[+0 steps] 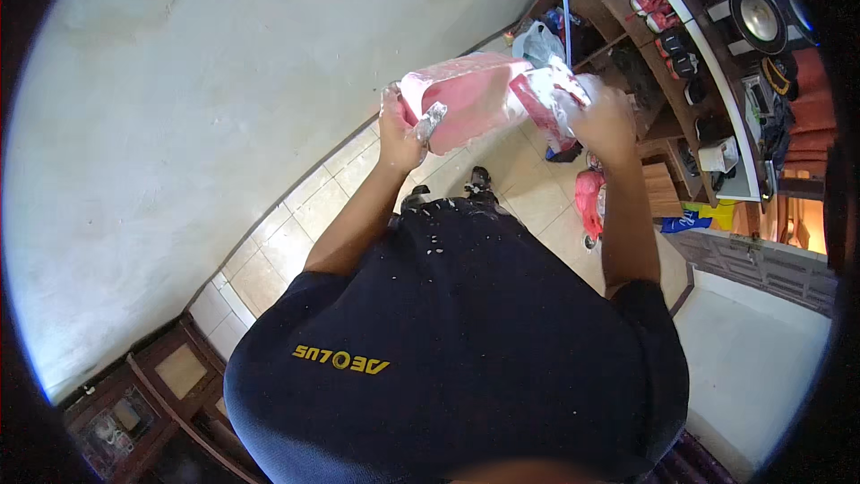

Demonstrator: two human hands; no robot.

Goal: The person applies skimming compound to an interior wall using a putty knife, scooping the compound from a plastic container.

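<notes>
My left hand (408, 134) is closed on the left end of a pink plastic tub (479, 103). White paste smears the thumb, which presses over the tub's edge. The tub is held in the air, tilted, and pale smears show on its walls. At its right end my right hand (605, 125), partly blurred, grips a flat red piece (540, 109) coated with thick white paste. Its exact kind cannot be made out, and the paste and glare hide part of it. The red piece is right against the tub's right end or just beside it; I cannot tell which.
A plain pale wall (224, 108) rises on the left above the tiled floor (300, 220). On the right stands a shoe rack (649, 116) with several shoes, near a round speaker (760, 18). A red bag (589, 202) lies on the floor. Dark wooden furniture (170, 376) stands lower left.
</notes>
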